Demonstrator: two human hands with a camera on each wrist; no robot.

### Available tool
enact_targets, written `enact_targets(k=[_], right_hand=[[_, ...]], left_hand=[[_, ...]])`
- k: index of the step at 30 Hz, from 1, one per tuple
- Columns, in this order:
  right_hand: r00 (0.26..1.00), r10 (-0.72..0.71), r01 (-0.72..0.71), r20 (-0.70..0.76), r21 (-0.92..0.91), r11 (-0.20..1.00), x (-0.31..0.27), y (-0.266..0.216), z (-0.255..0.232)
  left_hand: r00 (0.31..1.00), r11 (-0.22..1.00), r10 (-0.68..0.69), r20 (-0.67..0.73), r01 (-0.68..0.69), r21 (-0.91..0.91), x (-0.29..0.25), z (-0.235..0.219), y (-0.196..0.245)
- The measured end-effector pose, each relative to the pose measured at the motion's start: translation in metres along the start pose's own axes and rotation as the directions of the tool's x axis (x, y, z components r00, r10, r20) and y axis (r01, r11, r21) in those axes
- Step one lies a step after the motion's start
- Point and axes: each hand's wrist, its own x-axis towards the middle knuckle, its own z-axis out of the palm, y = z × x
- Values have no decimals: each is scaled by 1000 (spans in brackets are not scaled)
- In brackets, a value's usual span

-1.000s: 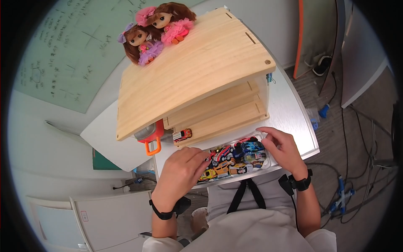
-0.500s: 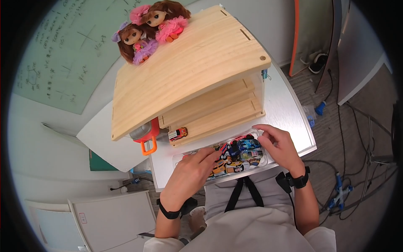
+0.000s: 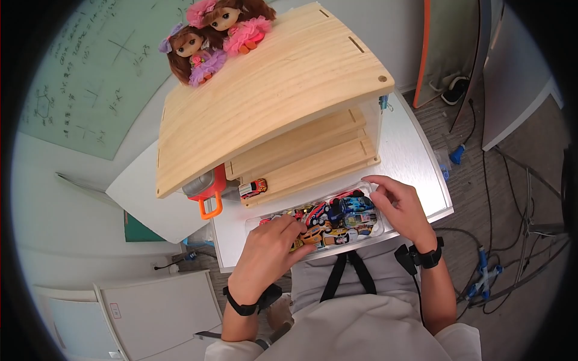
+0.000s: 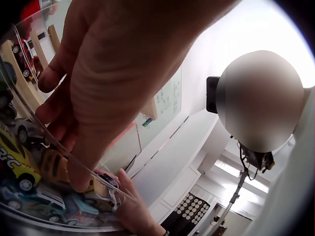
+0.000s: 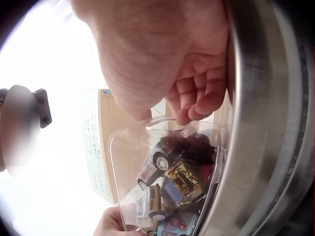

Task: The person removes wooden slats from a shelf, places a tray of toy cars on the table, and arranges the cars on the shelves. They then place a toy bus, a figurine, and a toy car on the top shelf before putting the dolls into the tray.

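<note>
Near written-on green board (image 3: 108, 84), at white table (image 3: 415, 162) before wooden shelf (image 3: 283, 78), pictured with left hand (image 3: 268, 246) over toy cars (image 3: 355, 204) in clear box (image 5: 128, 155), thumb and fingers parted, visibly gripping none. Rested right hand (image 3: 400, 207) at box's end rim, fingers bent; unclear whether pinching or only steadying. Appeared mid-selection among cars, with lone car (image 3: 253, 188) on shelf's lower board (image 3: 316, 172). Seemed to call next for neat pinch on one, with box kept steady.

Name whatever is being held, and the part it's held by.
The right hand holds the clear box by the rim at its right end. The left hand reaches in among the toy cars; whether it grips one cannot be told.
</note>
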Motion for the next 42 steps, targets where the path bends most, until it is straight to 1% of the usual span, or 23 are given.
enact_targets(k=[4, 6, 7, 10, 13, 15, 16, 18, 20, 22, 23, 24, 26, 27, 28, 30, 31, 33, 34, 36, 37, 39, 42], right_hand=[[1000, -2, 2, 0, 5, 1000, 0, 4, 1], [1000, -9, 10, -4, 13, 1000, 0, 2, 1], [1000, -14, 14, -6, 21, 1000, 0, 1, 1], [1000, -17, 17, -7, -2, 1000, -1, -1, 0], [1000, -18, 18, -10, 8, 1000, -1, 2, 1], [1000, -11, 12, -7, 18, 1000, -1, 2, 2], [1000, -5, 5, -4, 25, 1000, -1, 2, 1], [1000, -4, 4, -4, 16, 1000, -1, 1, 1], [1000, -4, 4, -4, 9, 1000, 0, 0, 1], [1000, -4, 4, -8, 5, 1000, -1, 1, 1], [1000, -5, 5, -6, 4, 1000, -1, 1, 1], [1000, -1, 1, -6, 5, 1000, -1, 0, 1], [1000, -1, 1, -5, 4, 1000, 0, 0, 0], [1000, -6, 6, -7, 2, 1000, 0, 1, 1], [1000, -11, 11, -9, 1, 1000, 0, 2, 1], [1000, -8, 8, -4, -2, 1000, 0, 2, 1], [1000, 0, 0, -2, -4, 1000, 0, 2, 1], [1000, -11, 11, -11, -9, 1000, -1, 2, 2], [1000, -17, 17, -20, -12, 1000, -1, 3, 2], [1000, -23, 22, -22, -15, 1000, 0, 3, 1], [1000, -25, 25, -19, -17, 1000, -1, 3, 1], [1000, -23, 23, -15, -12, 1000, -1, 2, 2], [999, -26, 26, -18, -2, 1000, 0, 2, 2]], left_hand=[[1000, 999, 23, -21, -22, 34, 3, 2, 3], [999, 995, 38, -19, -36, 92, 3, 5, 3], [999, 995, 41, -18, -39, 93, 3, 5, 2], [998, 996, 55, -7, -55, 77, 1, 6, 2], [999, 997, 45, 8, -45, 67, 1, -3, 0], [993, 994, 105, -49, -106, -24, 0, -11, -3], [993, 994, 105, -50, -107, -23, -2, -15, -5], [998, 983, 25, -53, -34, -181, -4, -26, -10], [997, 980, 8, -71, -22, -198, -2, -36, -15], [979, 978, -54, -195, 13, -208, 2, -39, -23], [974, 981, -84, -211, 44, -187, 6, -40, -27], [973, 981, -85, -212, 45, -188, 10, -40, -30], [961, 964, -123, -249, 56, -259, 19, -38, -39], [958, 964, -155, -242, 94, -247, 24, -37, -40], [956, 965, -156, -247, 94, -246, 29, -33, -44], [947, 974, -109, -303, 41, -222, 37, -23, -54], [945, 974, -109, -308, 40, -221, 39, -21, -57], [956, 971, -128, -264, 66, -231, 43, -18, -61], [956, 971, -126, -266, 64, -230, 44, -19, -62], [961, 991, -75, -266, 42, -128, 43, -20, -65], [961, 991, -78, -264, 45, -129, 43, -20, -65], [958, 999, -43, -284, 34, -34, 42, -21, -67], [959, 998, -54, -278, 55, -5, 41, -18, -70]])
